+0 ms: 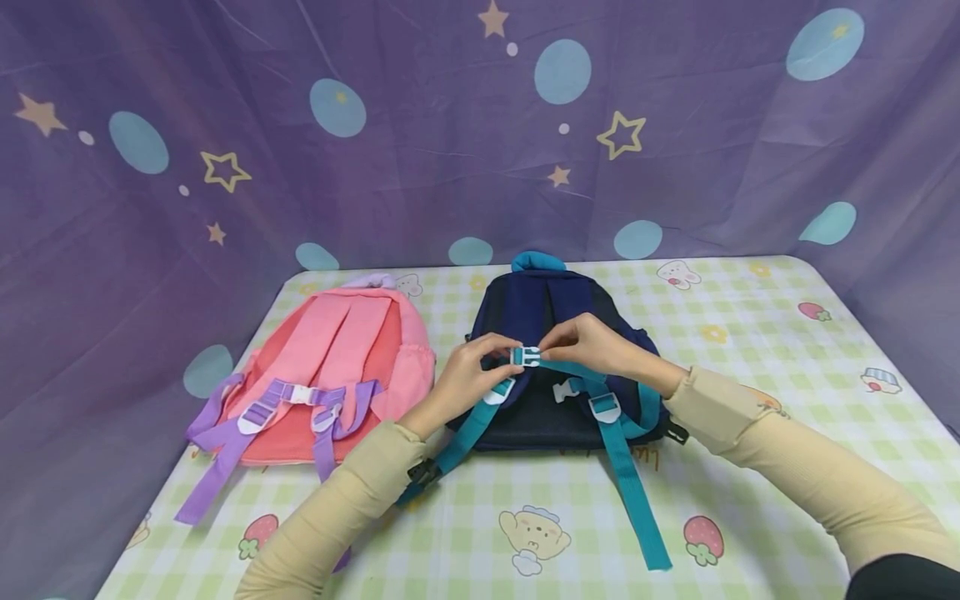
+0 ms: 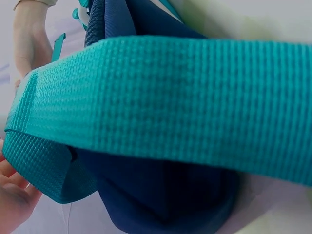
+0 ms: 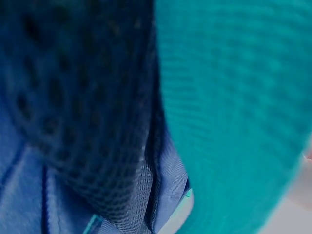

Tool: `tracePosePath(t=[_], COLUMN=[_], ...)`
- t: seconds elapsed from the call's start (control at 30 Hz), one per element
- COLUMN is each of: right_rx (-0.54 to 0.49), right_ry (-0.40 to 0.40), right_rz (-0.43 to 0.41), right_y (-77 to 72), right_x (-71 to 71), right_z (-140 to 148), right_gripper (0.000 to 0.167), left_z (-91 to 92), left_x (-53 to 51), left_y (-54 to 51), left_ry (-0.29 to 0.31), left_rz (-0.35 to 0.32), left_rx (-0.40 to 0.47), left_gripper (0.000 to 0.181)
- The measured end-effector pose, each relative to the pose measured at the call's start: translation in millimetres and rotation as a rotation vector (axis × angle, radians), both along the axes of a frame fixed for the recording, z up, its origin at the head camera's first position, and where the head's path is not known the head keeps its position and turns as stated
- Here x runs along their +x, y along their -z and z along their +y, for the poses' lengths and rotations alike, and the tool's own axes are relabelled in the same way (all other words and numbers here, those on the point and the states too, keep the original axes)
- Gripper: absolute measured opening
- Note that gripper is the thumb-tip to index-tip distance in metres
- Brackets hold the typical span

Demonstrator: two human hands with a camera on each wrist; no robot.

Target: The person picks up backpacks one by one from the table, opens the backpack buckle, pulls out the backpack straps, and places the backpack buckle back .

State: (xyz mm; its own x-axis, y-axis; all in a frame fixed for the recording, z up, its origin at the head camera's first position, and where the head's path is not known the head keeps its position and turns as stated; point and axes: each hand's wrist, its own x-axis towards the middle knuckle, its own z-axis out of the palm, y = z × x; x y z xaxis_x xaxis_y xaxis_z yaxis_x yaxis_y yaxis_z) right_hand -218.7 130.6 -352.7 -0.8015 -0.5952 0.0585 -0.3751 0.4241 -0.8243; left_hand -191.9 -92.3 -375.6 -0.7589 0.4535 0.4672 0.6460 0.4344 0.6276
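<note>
Pink bag's (image 1: 411,367) clasp (image 1: 302,394) fastened; on the tabletop (image 1: 750,333), at the navy bag (image 1: 525,427), left hand (image 1: 477,375) and right hand (image 1: 591,343) pinch opposite ends of a buckle (image 1: 526,357), seemingly joined, full latching unclear, a nearby clip (image 1: 563,391) unfastened.

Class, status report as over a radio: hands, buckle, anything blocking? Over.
Left hand, right hand: pinching at opposite ends of white buckle. Buckle above navy backpack, full latching unclear. Nothing seen blocking it.
</note>
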Motion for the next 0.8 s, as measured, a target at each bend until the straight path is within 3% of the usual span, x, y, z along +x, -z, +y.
tracePosePath(t=[0.3, 0.8], right_rx=[-0.01, 0.012], right_ry=[-0.006, 0.008], right_rz=[-0.022, -0.035], right_y=[-0.5, 0.4], right_x=[0.2, 1.0], right_z=[-1.2, 2.1], right_gripper=[0.016, 0.021], left_z=[-0.3, -0.7], left_x=[0.9, 1.2], left_y=[0.8, 3.7], left_ry=[0.006, 0.025], left_rz=[-0.002, 0.059], left_rx=[-0.01, 0.018], left_gripper=[0.027, 0.027])
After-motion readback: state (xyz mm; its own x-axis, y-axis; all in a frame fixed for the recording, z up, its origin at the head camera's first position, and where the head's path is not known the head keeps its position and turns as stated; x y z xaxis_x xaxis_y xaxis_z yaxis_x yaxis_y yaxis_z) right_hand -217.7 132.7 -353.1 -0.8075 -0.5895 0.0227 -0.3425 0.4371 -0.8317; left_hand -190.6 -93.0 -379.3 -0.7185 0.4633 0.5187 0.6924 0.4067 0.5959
